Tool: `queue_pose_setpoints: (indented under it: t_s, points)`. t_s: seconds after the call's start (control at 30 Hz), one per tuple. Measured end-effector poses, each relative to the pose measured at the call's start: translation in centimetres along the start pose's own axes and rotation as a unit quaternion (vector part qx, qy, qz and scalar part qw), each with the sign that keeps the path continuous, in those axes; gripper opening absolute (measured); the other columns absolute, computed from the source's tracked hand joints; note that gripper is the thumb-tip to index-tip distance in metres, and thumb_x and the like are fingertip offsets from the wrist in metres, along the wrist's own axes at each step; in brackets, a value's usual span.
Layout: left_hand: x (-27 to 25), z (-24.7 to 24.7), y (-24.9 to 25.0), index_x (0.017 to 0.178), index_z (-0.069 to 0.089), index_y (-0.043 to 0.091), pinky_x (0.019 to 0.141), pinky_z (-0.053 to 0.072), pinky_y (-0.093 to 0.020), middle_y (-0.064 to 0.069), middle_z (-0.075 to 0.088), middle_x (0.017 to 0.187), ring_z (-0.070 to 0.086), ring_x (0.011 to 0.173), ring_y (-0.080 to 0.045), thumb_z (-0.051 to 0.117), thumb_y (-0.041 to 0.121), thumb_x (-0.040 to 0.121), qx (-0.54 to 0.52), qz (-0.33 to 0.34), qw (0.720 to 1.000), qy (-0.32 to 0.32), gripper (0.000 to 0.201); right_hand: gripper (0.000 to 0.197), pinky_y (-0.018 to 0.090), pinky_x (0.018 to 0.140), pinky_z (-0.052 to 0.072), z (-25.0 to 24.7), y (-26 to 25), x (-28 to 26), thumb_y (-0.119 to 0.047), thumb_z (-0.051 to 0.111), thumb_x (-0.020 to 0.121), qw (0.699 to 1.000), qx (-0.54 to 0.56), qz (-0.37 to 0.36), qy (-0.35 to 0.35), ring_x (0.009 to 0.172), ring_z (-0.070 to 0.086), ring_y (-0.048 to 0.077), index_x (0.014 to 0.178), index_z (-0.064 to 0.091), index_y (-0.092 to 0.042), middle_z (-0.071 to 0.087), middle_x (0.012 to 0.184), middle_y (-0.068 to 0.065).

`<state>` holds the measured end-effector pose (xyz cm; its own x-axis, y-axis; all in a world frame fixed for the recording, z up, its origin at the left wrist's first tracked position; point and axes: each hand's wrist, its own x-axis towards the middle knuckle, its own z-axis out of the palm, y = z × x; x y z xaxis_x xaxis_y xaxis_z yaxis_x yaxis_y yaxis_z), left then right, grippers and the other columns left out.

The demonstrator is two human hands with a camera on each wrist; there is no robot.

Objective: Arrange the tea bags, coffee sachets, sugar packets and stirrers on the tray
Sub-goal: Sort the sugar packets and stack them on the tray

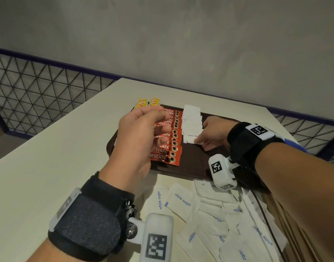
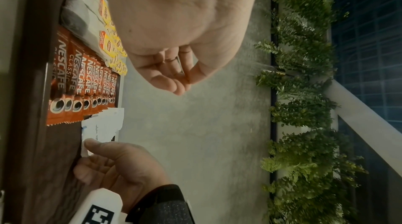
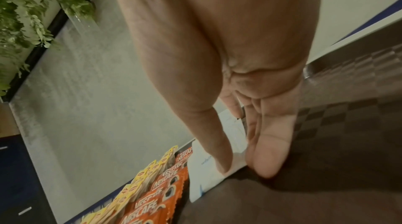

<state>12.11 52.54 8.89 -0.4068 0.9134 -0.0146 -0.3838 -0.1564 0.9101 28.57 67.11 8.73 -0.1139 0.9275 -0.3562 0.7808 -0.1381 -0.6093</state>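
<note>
Head view shows a pale, matte worktop [image 1: 49, 148] carrying a dark brown tray [image 1: 190, 167] with a smooth rectangular bed. On the tray, glossy red coffee sachets [image 1: 168, 146] lie in an overlapping column, with small yellow tea bags [image 1: 148, 103] in a line along its left side, mostly hidden behind the left hand. A column of flat white paper sugar packets [image 1: 191, 120] runs just right of the sachets and looks only partly built. A loose heap of sugar packets [image 1: 209, 214] waits on the worktop near the tray's front edge. I see no stirrers on the tray, so that step seems left. The right hand [image 1: 213, 135] pinches the nearest packet of the column, setting it down. The left hand [image 1: 137, 135] hovers over the sachets, fingers loosely curled, holding nothing.
</note>
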Motion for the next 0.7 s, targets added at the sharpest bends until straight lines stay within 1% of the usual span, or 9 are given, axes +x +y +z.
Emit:
queue_pose_setpoints:
  t_s: [0.1, 0.23, 0.4, 0.47, 0.53, 0.6, 0.63, 0.67, 0.7]
  points:
    - [0.0, 0.1, 0.0, 0.102, 0.073, 0.014, 0.052, 0.052, -0.023, 0.0, 0.077, 0.08, 0.068, 0.062, -0.01, 0.068, 0.008, 0.094, 0.001, -0.002, 1.0, 0.0, 0.011, 0.036, 0.03, 0.062, 0.061, 0.0, -0.1, 0.2, -0.001, 0.073, 0.09, 1.0, -0.012, -0.006, -0.004, 0.089, 0.072, 0.025, 0.123, 0.06, -0.005, 0.069, 0.11, 0.015]
    - [-0.1, 0.2, 0.0, 0.104, 0.073, 0.014, 0.051, 0.051, -0.023, -0.001, 0.077, 0.082, 0.067, 0.063, -0.012, 0.067, 0.01, 0.095, 0.006, -0.003, 1.0, -0.002, 0.011, 0.035, 0.029, 0.058, 0.06, 0.1, -0.1, 0.6, -0.003, 0.072, 0.091, 0.999, -0.029, -0.018, 0.0, 0.086, 0.072, 0.024, 0.123, 0.059, -0.006, 0.069, 0.109, 0.016]
    - [-0.1, 0.1, 0.2, 0.105, 0.073, 0.011, 0.05, 0.05, -0.022, -0.003, 0.076, 0.083, 0.066, 0.062, -0.011, 0.068, 0.008, 0.094, 0.0, -0.008, 1.0, -0.001, 0.013, 0.031, 0.036, 0.072, 0.063, -0.2, -0.3, 0.8, -0.014, 0.076, 0.09, 0.999, -0.04, -0.012, 0.004, 0.086, 0.072, 0.026, 0.114, 0.06, -0.003, 0.069, 0.108, 0.02]
    - [-0.2, 0.0, 0.2, 0.102, 0.073, 0.012, 0.049, 0.05, -0.022, -0.003, 0.076, 0.082, 0.065, 0.062, -0.011, 0.068, 0.007, 0.094, -0.001, -0.007, 1.0, 0.0, 0.01, 0.036, 0.037, 0.072, 0.063, -0.7, -0.4, 0.4, -0.023, 0.076, 0.091, 0.996, -0.088, -0.017, 0.013, 0.082, 0.072, 0.026, 0.114, 0.059, -0.001, 0.069, 0.104, 0.017]
    - [-0.2, 0.0, 0.3, 0.101, 0.073, 0.011, 0.048, 0.05, -0.022, -0.004, 0.075, 0.082, 0.065, 0.063, -0.012, 0.068, 0.006, 0.094, -0.004, -0.006, 1.0, 0.004, 0.01, 0.039, 0.036, 0.07, 0.063, -1.4, -0.7, -1.0, -0.031, 0.074, 0.092, 0.982, -0.179, -0.055, 0.036, 0.081, 0.072, 0.024, 0.114, 0.053, -0.006, 0.068, 0.102, 0.011]
    - [0.0, 0.0, 0.4, 0.102, 0.073, 0.011, 0.048, 0.049, -0.023, -0.004, 0.074, 0.083, 0.065, 0.062, -0.013, 0.068, 0.006, 0.093, -0.009, -0.005, 1.0, 0.011, 0.012, 0.03, 0.03, 0.064, 0.06, -1.5, -1.2, -3.7, -0.034, 0.073, 0.092, 0.964, -0.225, -0.135, 0.036, 0.074, 0.07, 0.017, 0.109, 0.059, -0.015, 0.068, 0.094, 0.004]
    - [0.0, -0.1, 0.4, 0.101, 0.073, 0.011, 0.048, 0.048, -0.023, -0.004, 0.074, 0.083, 0.065, 0.062, -0.012, 0.067, 0.006, 0.093, -0.013, -0.002, 1.0, 0.017, 0.011, 0.022, 0.027, 0.061, 0.058, -1.3, -1.4, -5.5, -0.034, 0.074, 0.091, 0.959, -0.22, -0.177, 0.006, 0.068, 0.067, 0.013, 0.105, 0.065, -0.019, 0.069, 0.087, 0.003]
    - [0.1, -0.2, 0.6, 0.099, 0.072, 0.012, 0.048, 0.048, -0.022, -0.004, 0.074, 0.082, 0.064, 0.061, -0.012, 0.067, 0.005, 0.093, -0.017, 0.002, 1.0, 0.024, 0.011, 0.014, 0.026, 0.061, 0.056, -0.9, -1.5, -7.3, -0.032, 0.075, 0.089, 0.952, -0.212, -0.215, -0.051, 0.065, 0.065, 0.011, 0.1, 0.069, -0.025, 0.07, 0.082, 0.002]
    - [0.2, -0.3, 0.7, 0.098, 0.071, 0.012, 0.048, 0.047, -0.022, -0.003, 0.073, 0.082, 0.063, 0.06, -0.011, 0.066, 0.005, 0.093, -0.022, 0.008, 0.999, 0.031, 0.011, 0.014, 0.027, 0.062, 0.056, -0.3, -1.6, -9.1, -0.032, 0.077, 0.088, 0.936, -0.22, -0.246, -0.119, 0.064, 0.064, 0.01, 0.1, 0.071, -0.03, 0.071, 0.08, -0.001]
